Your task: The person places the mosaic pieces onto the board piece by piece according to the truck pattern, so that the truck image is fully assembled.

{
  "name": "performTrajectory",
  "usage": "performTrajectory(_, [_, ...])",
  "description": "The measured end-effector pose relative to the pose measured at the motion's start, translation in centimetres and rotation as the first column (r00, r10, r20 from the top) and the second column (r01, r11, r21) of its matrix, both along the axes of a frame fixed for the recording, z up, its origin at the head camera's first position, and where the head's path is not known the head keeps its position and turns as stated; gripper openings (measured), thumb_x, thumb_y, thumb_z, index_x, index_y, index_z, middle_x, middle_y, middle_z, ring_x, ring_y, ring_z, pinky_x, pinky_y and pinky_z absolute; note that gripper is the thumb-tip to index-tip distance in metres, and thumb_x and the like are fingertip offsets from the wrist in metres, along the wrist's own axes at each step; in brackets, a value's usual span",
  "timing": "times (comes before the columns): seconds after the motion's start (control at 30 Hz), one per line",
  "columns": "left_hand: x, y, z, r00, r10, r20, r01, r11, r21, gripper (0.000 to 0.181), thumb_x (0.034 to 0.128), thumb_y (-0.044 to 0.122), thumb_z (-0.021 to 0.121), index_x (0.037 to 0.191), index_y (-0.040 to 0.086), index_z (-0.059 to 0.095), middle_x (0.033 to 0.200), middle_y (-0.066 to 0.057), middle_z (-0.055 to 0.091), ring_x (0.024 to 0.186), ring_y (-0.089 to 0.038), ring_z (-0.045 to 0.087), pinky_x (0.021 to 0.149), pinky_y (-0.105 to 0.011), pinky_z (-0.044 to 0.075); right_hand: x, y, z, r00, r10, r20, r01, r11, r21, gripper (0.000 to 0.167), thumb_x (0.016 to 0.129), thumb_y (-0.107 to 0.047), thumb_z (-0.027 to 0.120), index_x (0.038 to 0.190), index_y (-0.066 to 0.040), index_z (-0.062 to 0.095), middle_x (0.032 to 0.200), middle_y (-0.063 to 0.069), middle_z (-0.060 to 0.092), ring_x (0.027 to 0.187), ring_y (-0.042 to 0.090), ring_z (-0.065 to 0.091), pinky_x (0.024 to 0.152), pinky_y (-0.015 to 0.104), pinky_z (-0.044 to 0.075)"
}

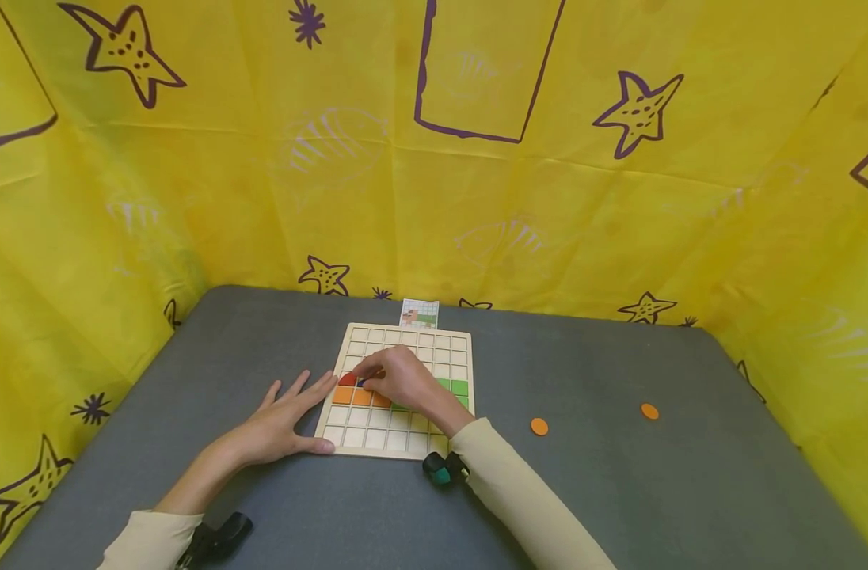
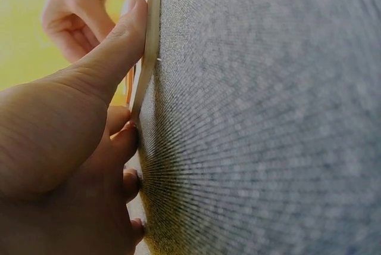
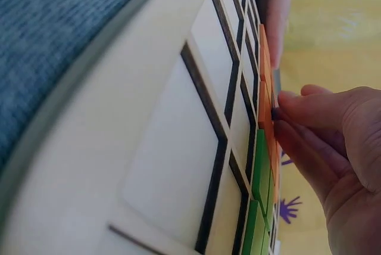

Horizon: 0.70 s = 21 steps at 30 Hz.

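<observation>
A light wooden grid board (image 1: 355, 438) lies on the grey table. My right hand (image 1: 403, 378) is over the board and pinches a small dark blue piece (image 1: 361, 383) between thumb and fingertips. In the right wrist view only a dark bit of that piece (image 3: 275, 114) shows, beside the orange squares (image 3: 264, 103). A red piece (image 1: 347, 379) with a curved edge sits just left of it, above a row of orange squares. Green squares (image 1: 459, 388) fill cells on the right, partly hidden by my right arm. My left hand (image 1: 280, 423), fingers spread, touches the board's left edge.
A small printed card (image 1: 420, 313) with a coloured grid picture lies behind the board. Two orange discs (image 1: 539, 427) lie apart on the table (image 1: 584, 491) to the right. A yellow cloth (image 1: 434, 198) with sea drawings hangs around the table's back and sides.
</observation>
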<state>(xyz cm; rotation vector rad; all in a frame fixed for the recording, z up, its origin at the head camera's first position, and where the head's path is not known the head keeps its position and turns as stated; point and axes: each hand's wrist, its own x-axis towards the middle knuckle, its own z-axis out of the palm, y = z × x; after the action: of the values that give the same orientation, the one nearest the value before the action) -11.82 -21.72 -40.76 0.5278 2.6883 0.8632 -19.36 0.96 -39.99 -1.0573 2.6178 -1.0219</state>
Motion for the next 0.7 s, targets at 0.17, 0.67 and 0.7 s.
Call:
performTrajectory(0.17, [0.0, 0.0, 0.0, 1.0, -0.007, 0.001, 0.007, 1.0, -0.005, 0.105, 0.0732, 0.054, 0.078, 0.154, 0.008, 0.029, 0.16, -0.017, 0.022, 0.145, -0.049, 0.005, 0.108, -0.069, -0.009, 0.1, 0.0, 0.2, 1.0, -0.021, -0.019, 0.021, 1.0, 0.012, 0.02, 0.09, -0.009, 0.071, 0.11, -0.01, 0.076, 0.103, -0.004, 0.074, 0.092, 0.002, 0.066, 0.081, 0.016, 0.051])
performTrajectory(0.67, [0.0, 0.1, 0.1, 1.0, -0.002, 0.014, 0.002, 1.0, -0.018, 0.106, 0.0728, 0.053, 0.079, 0.155, 0.009, 0.028, 0.16, -0.017, 0.022, 0.145, -0.049, 0.004, 0.108, -0.069, -0.009, 1.0, 3.6, 2.3, 0.999, -0.049, 0.018, 0.049, 0.999, -0.014, 0.023, 0.089, -0.009, 0.073, 0.111, -0.007, 0.075, 0.108, 0.003, 0.074, 0.095, 0.01, 0.068, 0.085, 0.022, 0.053])
performTrajectory(0.7, [0.0, 0.1, 0.1, 1.0, -0.001, 0.015, 0.001, 1.0, -0.018, 0.106, 0.0727, 0.053, 0.079, 0.155, 0.009, 0.029, 0.16, -0.017, 0.023, 0.145, -0.049, 0.004, 0.108, -0.069, -0.01, 1.1, 3.9, 2.4, 0.999, -0.052, 0.011, 0.052, 0.999, -0.009, 0.023, 0.088, -0.008, 0.073, 0.112, -0.006, 0.075, 0.108, 0.004, 0.074, 0.095, 0.011, 0.068, 0.086, 0.024, 0.053])
